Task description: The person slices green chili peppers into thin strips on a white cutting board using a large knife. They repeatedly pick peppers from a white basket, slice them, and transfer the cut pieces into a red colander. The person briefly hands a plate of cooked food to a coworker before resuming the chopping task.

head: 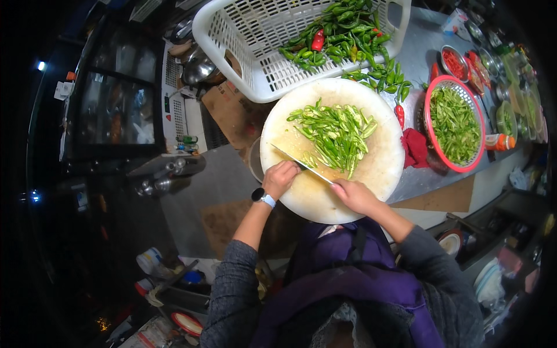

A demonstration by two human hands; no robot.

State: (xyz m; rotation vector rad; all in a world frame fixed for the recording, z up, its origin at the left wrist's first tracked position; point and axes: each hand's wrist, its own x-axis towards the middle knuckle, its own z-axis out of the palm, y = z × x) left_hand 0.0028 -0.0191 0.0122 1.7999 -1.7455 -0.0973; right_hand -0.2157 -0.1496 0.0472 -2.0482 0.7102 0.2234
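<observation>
My right hand [356,196] grips a kitchen knife [304,164], seen nearly edge-on and slanting across the round white cutting board [383,169]. Close against the blade, the curled fingers of my left hand [282,176] hold a green chili pepper [301,165], mostly hidden by the fingers and knife. Beyond the blade lies a heap of sliced green chili peppers [335,135], with pale seeds and a few small slices scattered near it. A watch [262,196] with a light strap is on my left wrist.
Behind the board stands a white plastic basket [243,80] of whole green chilies [348,35]; several have spilled beside it. To the right are a pink-rimmed colander [428,113] of sliced chilies, a red cloth [415,148], a bowl of red slices [454,62] and an orange-capped bottle [500,142].
</observation>
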